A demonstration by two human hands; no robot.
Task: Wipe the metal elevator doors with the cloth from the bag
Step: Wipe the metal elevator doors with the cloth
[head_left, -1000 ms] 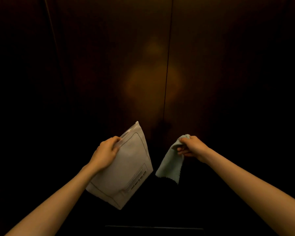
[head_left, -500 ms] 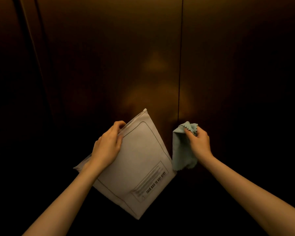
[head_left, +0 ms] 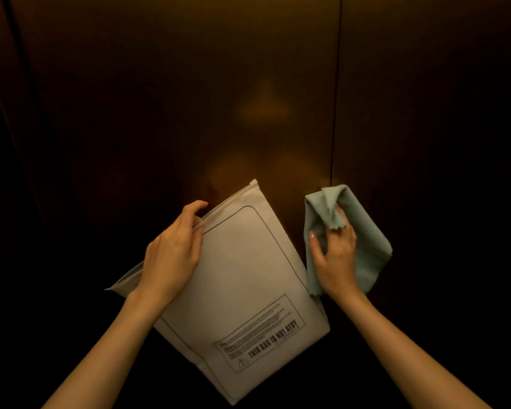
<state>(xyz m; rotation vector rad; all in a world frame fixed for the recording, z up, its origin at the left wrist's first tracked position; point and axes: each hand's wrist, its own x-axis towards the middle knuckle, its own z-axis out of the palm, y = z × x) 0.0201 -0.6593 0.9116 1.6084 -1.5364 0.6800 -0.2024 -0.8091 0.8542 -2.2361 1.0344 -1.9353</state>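
Right hand [head_left: 334, 258] now higher, on cloth [head_left: 363, 228]

Two bare forearms rise into the picture, one from the lower left corner and one from the lower right. Neither shows a sleeve or cuff, and both are uncovered from the frame's bottom edge up to the wrists. No watch, band or bracelet shows at either wrist. The left hand [head_left: 171, 258], left of centre, shows no ring on its visible fingers, which are slender. The right hand [head_left: 335, 261], right of centre, is also ringless, and its thumbnail is short, rounded and pale with a faint gloss. The dim amber light hides finer detail.
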